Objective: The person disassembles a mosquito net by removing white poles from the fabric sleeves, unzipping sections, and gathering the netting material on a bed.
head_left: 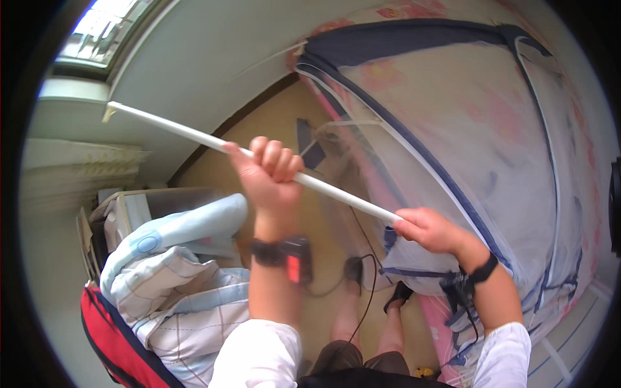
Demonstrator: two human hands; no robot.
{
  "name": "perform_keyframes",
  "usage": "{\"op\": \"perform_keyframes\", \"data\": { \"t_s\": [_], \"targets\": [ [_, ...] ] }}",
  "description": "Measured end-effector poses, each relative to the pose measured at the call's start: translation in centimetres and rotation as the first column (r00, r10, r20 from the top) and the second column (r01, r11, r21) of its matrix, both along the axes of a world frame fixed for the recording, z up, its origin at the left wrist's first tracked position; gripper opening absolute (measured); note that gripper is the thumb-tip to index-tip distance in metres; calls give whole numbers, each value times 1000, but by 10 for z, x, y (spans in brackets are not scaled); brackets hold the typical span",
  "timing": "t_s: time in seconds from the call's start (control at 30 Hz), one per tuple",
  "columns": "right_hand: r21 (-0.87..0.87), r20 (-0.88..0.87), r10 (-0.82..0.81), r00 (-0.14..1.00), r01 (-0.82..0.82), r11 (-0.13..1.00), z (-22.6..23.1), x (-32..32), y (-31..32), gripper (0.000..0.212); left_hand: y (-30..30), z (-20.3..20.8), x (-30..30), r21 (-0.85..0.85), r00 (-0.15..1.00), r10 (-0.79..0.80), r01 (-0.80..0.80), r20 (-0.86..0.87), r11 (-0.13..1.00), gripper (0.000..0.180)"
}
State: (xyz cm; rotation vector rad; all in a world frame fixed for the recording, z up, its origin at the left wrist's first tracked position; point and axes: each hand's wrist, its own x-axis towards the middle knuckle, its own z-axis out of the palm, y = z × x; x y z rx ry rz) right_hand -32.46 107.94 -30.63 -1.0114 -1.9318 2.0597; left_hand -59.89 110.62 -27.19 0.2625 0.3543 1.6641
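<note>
A long white pole (pixel 343 195) slants across the middle, its far end up at the left near the window and its other end low at the right. My left hand (pixel 272 169) is closed around its middle part, thumb lying along the pole. At the lower right end, my right hand (pixel 430 229) grips it between thumb and fingers. A small pale hook-like piece (pixel 108 115) hangs at the pole's upper left tip. Both wrists wear black straps with small devices.
On the right stands a bed under a mosquito net (pixel 453 129) with dark blue edging. At left, a checked quilt (pixel 187 304) is heaped beside a red bag (pixel 110 336). A window (pixel 103 29) is at upper left. A black cable (pixel 373 284) hangs near my legs.
</note>
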Motion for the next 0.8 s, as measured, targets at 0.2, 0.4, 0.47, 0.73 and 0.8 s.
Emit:
{"op": "perform_keyframes", "data": {
  "t_s": [0.2, 0.4, 0.47, 0.73, 0.8],
  "targets": [
    [760, 101, -447, 889, 221, 611, -12, -33, -32, 14, 16, 3, 18, -459, 847, 359, -519, -392, 721, 42],
    [643, -9, -398, 917, 310, 700, -13, -19, -26, 15, -6, -14, 7, -279, 759, 413, -595, -503, 754, 28],
    [628, -42, -394, 918, 331, 704, -12, -15, -25, 14, -8, -16, 2, -327, 717, 422, -654, -555, 682, 19],
    [412, 12, -380, 925, 342, 845, -12, -15, -21, 15, -14, -21, 2, -223, 924, 305, -355, -230, 908, 29],
    [402, -18, -364, 931, 340, 850, -14, -14, -20, 15, -14, -25, -3, -279, 845, 361, -484, -394, 830, 32]
  ]
}}
